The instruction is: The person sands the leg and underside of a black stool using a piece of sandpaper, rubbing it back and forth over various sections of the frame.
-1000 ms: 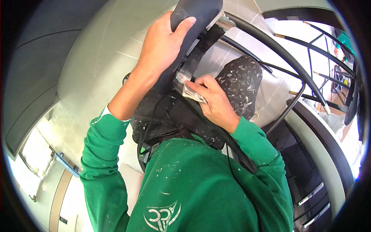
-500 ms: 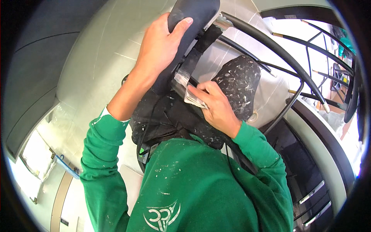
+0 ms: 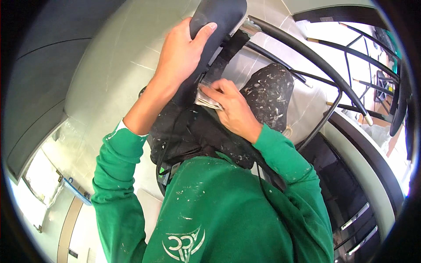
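A black chair lies tipped across my lap, its smooth padded panel (image 3: 219,19) pointing away from me. My left hand (image 3: 180,55) is closed over the edge of that panel, thumb on top. In my right hand (image 3: 234,105) is a folded pale sheet that looks like sandpaper (image 3: 207,100), pressed against the near end of the flat black crossbar (image 3: 226,55) beside the panel. My fingers partly cover the spot it touches. Where the crossbar meets the curved tube leg (image 3: 307,46), the far joint (image 3: 250,27) has a bare greyish patch.
My black trousers (image 3: 269,94) are speckled with pale marks under the chair. More black chair legs (image 3: 357,57) stand at the far right. A dark cabinet with metal handles (image 3: 355,217) is at the lower right. Pale tiled floor (image 3: 127,52) lies beyond my left arm.
My right hand has slid left and slightly away from me along the crossbar with the folded sandpaper. My left hand keeps its hold, and the chair has shifted slightly left.
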Demonstrator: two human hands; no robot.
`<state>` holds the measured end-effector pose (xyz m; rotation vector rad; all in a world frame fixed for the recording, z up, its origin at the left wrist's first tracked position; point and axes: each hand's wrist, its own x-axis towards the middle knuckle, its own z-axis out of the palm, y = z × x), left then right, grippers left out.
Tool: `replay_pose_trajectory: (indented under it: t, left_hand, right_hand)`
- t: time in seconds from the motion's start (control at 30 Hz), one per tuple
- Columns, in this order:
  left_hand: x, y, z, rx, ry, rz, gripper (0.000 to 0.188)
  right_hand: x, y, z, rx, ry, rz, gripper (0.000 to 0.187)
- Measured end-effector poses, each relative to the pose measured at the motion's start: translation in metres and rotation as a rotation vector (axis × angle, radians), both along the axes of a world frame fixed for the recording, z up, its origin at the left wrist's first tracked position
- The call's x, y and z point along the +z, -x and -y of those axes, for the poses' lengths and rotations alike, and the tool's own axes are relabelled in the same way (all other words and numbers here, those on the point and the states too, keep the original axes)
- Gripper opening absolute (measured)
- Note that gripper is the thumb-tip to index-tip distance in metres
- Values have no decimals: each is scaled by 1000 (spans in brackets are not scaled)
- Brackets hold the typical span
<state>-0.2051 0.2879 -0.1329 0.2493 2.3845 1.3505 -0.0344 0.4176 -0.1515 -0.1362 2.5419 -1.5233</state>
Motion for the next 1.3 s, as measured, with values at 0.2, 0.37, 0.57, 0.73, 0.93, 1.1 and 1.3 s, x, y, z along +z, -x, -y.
replay_pose_trajectory:
  t: [0.2, 0.37, 0.57, 0.73, 0.93, 1.1, 1.3]
  left_hand:
    - [0, 0, -1, 0, -26, 14, 47]
    - [1, -2, -3, 1, 10, -28, 47]
    - [-9, 2, 0, 21, -98, -61, 47]
    - [-12, -2, 1, -7, -6, -75, 48]
    - [-8, 4, -1, -3, 12, -35, 48]
    - [-7, 2, 1, 11, 3, -14, 49]
    - [-8, 3, 2, -4, 34, -6, 52]
  right_hand:
    - [5, 4, 0, 24, -37, 27, 46]
    - [1, -3, -5, 27, -7, -16, 47]
    - [-4, 13, 4, 24, -20, -78, 43]
    - [-3, 0, -13, 84, -77, -49, 48]
    - [-23, 63, -48, 169, 28, -26, 45]
    - [-31, 83, -45, 381, 23, -37, 44]
    - [-22, 90, -34, 514, -61, -147, 38]
